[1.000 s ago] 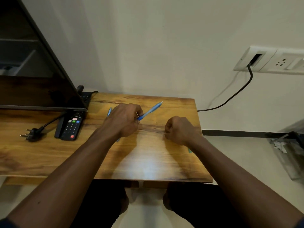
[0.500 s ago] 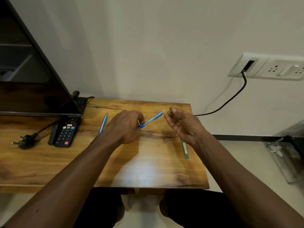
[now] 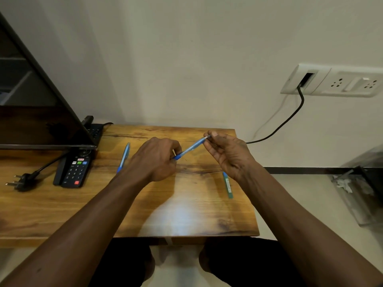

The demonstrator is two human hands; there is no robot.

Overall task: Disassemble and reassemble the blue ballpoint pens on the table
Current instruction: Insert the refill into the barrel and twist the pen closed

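**Both hands gripping one blue pen above the counter**

The left hand (image 3: 153, 160) is curling its fingers (image 3: 175, 147) tightly round the lower end of a blue pen (image 3: 189, 149), so that end is hiding inside the fist. The right hand (image 3: 228, 154) is pinching the pen's upper end between thumb and forefinger, while its other fingers (image 3: 215, 151) are lying loosely bent beneath. The pen is slanting upward from the left fist to the right fingertips, hanging just above the back of the counter (image 3: 186, 214) and between the two hands.

The pen is showing a slim, translucent blue plastic barrel with a small white tip at the pinched end. A thin pale sliver is sticking out beside the left knuckles; what it is cannot be told.

A second blue pen (image 3: 124, 157) is lying flat on the counter just left of the left hand. A short teal plastic tube (image 3: 227, 185) with a pale label is lying near the counter's right edge, beside the right wrist.

The counter is glossy wood with dark grain streaks, and it is reflecting a bright patch of light. A black remote (image 3: 75, 168) and a black plug (image 3: 20, 181) are resting at the left.
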